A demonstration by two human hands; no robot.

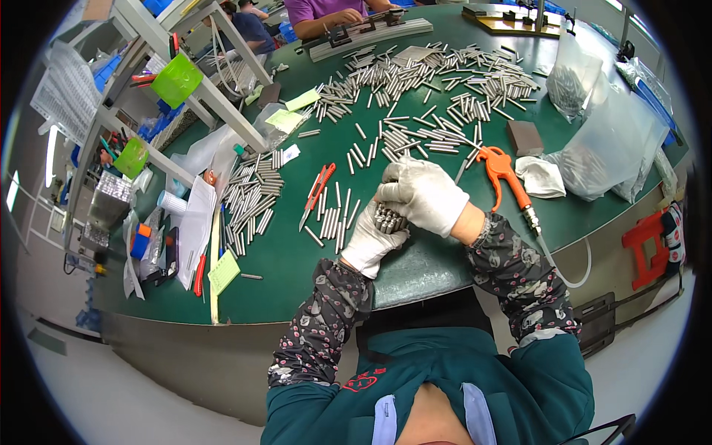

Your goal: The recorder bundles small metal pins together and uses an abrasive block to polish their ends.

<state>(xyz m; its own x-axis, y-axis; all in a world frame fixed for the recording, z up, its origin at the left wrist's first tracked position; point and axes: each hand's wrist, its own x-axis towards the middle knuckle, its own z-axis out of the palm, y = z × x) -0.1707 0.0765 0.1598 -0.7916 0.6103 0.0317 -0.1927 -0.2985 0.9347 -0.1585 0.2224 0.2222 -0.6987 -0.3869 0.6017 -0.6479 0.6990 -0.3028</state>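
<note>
Two white-gloved hands meet over the green table [297, 259]. The left hand [373, 241] cups a bundle of short metal rods [387, 218], perhaps a dozen, though the ends blur together. The right hand [424, 194] closes over the bundle from above. Left of the grip lie one red box cutter [318, 194] and loose rods; right of it, one orange air blow gun [504, 174].

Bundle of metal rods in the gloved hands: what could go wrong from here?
1. The bundle of metal rods sits end-up in the left hand, covered by the right hand; a loosened grip could spill rods.
2. Loose rods and a red utility knife lie nearby; dropped rods might scatter among them.
</note>
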